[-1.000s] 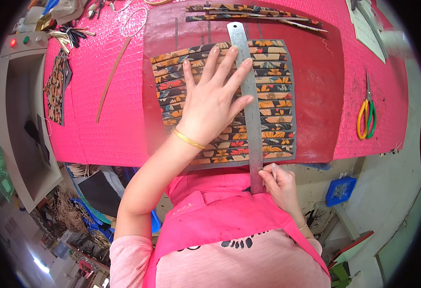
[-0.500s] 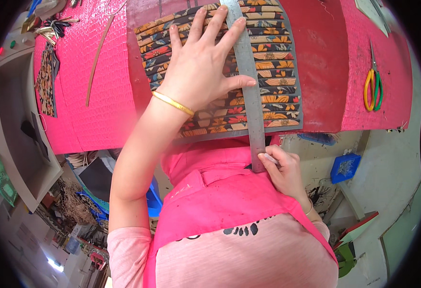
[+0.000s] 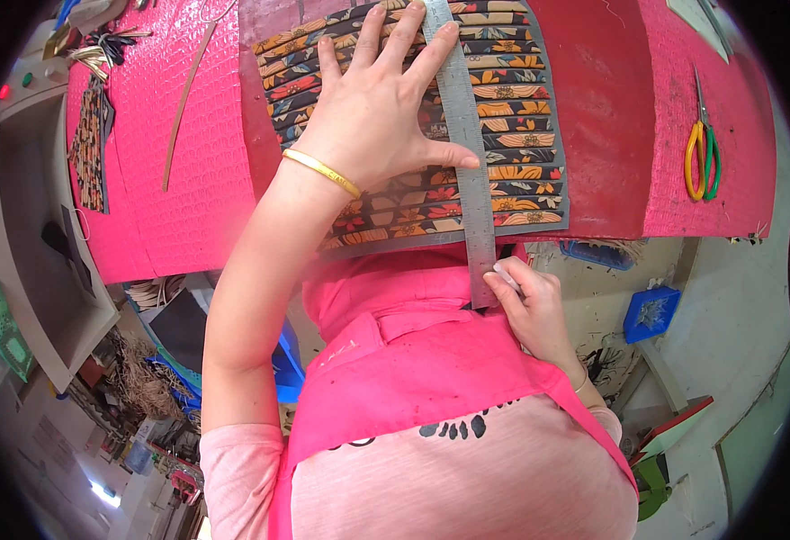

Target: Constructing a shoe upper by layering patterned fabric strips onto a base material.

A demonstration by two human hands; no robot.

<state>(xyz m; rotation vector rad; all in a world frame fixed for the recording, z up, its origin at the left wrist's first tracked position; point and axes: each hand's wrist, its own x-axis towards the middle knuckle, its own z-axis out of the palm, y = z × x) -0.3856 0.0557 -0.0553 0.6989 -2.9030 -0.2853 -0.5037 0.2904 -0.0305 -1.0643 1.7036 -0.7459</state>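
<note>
My left hand [image 3: 372,121] lies flat with its fingers spread, pressing on a long steel ruler [image 3: 469,126] and the panel under it. This panel [image 3: 514,110] is grey-backed and covered with rows of folded, dark floral fabric strips. The ruler runs across the strips and past the near table edge, ending against my pink apron [image 3: 386,333]. Beside the ruler's near end, my right hand [image 3: 536,310] is closed round a slim whitish pen-like tool [image 3: 508,277]. Its tip is close to the ruler's right edge; whether it touches anything is not clear.
A dark red mat [image 3: 597,117] lies under the panel on the pink table covering [image 3: 152,225]. Scissors [image 3: 703,148] with yellow and green handles lie at the right. At the left are a brown strip [image 3: 186,108], cut floral strips [image 3: 91,148] and a grey machine [image 3: 31,225].
The table and ruler sit slightly higher in view. My right hand with the pen-like tool has shifted a little away from me along the ruler's edge. My left hand stays spread on the ruler.
</note>
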